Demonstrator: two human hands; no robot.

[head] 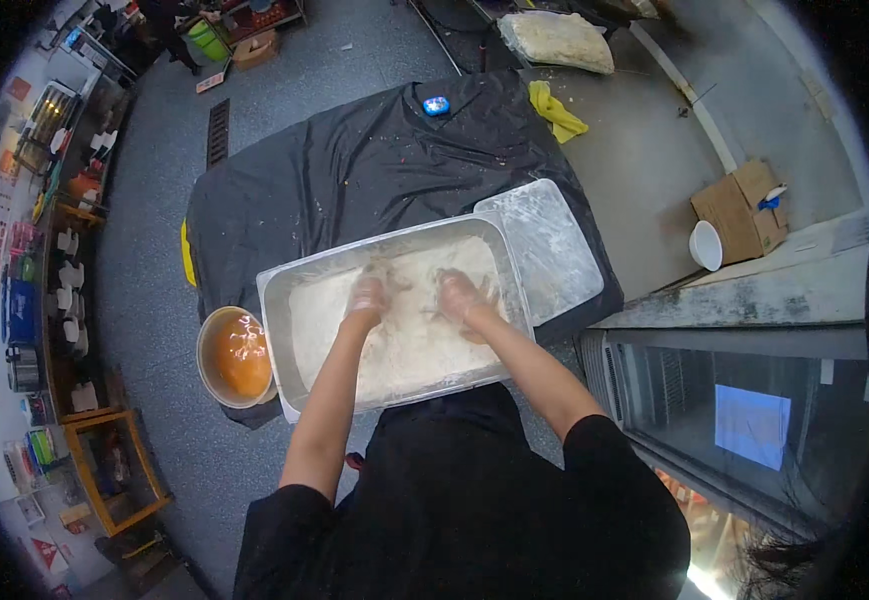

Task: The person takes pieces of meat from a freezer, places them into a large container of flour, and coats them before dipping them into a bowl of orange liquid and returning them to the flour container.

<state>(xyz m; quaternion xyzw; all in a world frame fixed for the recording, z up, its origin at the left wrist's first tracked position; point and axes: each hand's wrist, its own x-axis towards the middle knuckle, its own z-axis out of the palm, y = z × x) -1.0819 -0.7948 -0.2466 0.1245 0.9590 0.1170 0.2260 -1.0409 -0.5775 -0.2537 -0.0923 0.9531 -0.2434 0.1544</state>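
Note:
A deep rectangular metal pan (397, 241) full of white, flour-like powder (412, 360) stands before me on a table with a black plastic cover. My left hand (369, 291), in a clear glove, is partly sunk in the powder left of the pan's middle. Also gloved and dusted white, my right hand (463, 294) is in the powder at the right, fingers partly hidden. What lies within or under the fingers of either hand cannot be seen. Close by the pan's left side is a round tub (206, 375) of orange liquid (242, 356).
A flour-dusted metal tray (547, 251) lies right of the pan. On the black cover (292, 180) is a small blue object (436, 106), with a yellow cloth (556, 112) at the far right edge. A cardboard box (742, 214) and white bowl (706, 245) stand farther right. Another person (168, 30) is far left.

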